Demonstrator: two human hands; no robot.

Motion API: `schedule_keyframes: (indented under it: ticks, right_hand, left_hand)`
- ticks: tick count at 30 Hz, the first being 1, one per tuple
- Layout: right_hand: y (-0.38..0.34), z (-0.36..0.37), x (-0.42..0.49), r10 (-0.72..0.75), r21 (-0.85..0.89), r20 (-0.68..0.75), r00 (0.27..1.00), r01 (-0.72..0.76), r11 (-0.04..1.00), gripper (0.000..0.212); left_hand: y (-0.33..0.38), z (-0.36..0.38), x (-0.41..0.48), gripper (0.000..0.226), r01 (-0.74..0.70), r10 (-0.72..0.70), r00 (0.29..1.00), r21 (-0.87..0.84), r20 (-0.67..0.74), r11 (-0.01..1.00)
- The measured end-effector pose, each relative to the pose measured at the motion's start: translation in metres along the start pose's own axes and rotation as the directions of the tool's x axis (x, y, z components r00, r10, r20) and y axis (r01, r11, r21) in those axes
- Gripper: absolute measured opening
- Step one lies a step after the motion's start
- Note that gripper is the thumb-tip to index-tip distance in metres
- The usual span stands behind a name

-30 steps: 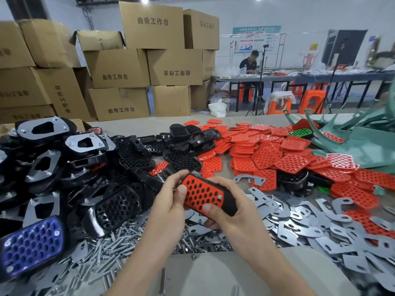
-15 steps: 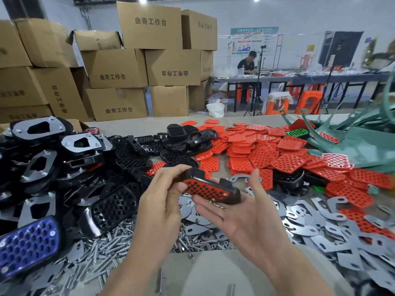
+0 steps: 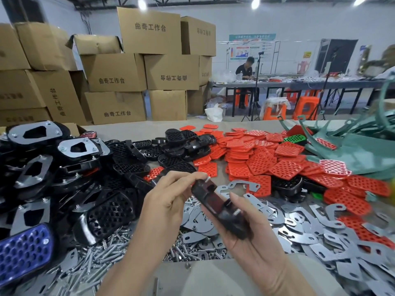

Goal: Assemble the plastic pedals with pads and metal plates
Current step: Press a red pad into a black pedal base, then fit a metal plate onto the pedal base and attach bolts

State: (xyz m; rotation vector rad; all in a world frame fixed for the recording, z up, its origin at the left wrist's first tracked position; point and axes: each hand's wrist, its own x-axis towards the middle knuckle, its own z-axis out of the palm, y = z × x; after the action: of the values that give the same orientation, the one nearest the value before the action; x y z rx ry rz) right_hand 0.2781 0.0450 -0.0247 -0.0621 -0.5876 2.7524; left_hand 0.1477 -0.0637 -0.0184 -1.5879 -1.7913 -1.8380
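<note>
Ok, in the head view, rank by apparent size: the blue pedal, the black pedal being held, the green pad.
1. blue pedal, though cut off at the frame edge.
2. black pedal, a close second; hard to separate.
3. green pad, smallest, but it lies farther off.

cardboard boxes printed 曲奇工作台, wall poster unreadable

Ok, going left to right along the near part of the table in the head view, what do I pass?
Blue pedal → black perforated pedal → left hand → held black pedal → right hand → loose metal plates.
</note>
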Motion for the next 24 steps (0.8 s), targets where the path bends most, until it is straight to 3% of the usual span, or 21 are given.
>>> schedule_keyframes:
  ticks: [4,8,10,13,15,18,24]
  right_hand:
    - [0.004,-0.005,0.005,-0.016,-0.072,0.091,0.996,0.023,0.997,0.059]
    - [-0.005,-0.011,0.012,-0.125,-0.142,-0.064,0.99,0.115,0.983,0.05]
    - [-0.011,-0.015,0.014,-0.194,-0.138,-0.127,0.973,0.176,0.975,0.05]
    - [-0.015,-0.018,0.016,-0.222,-0.138,-0.178,0.959,0.199,0.97,0.039]
    - [-0.014,-0.018,0.018,-0.218,-0.134,-0.205,0.954,0.193,0.972,0.044]
    - [-0.012,-0.019,0.019,-0.228,-0.158,-0.239,0.944,0.194,0.968,0.064]
    - [-0.008,-0.018,0.018,-0.2,-0.239,-0.234,0.951,0.143,0.96,0.056]
  left_hand:
    - [0.005,-0.001,0.0,0.054,0.032,-0.034,0.999,0.239,0.006,0.971]
    - [0.009,-0.011,-0.007,0.028,0.331,-0.374,0.926,0.38,0.043,0.863]
    - [0.011,-0.02,-0.015,0.018,0.364,-0.482,0.868,0.506,0.121,0.782]
    - [0.017,-0.029,-0.026,0.016,0.284,-0.55,0.806,0.672,0.22,0.684]
    - [0.022,-0.027,-0.029,0.02,0.189,-0.549,0.788,0.74,0.278,0.646]
    - [0.025,-0.016,-0.027,0.028,0.127,-0.517,0.815,0.79,0.262,0.6]
    - [0.013,0.0,-0.026,0.028,0.013,-0.463,0.845,0.857,0.266,0.515]
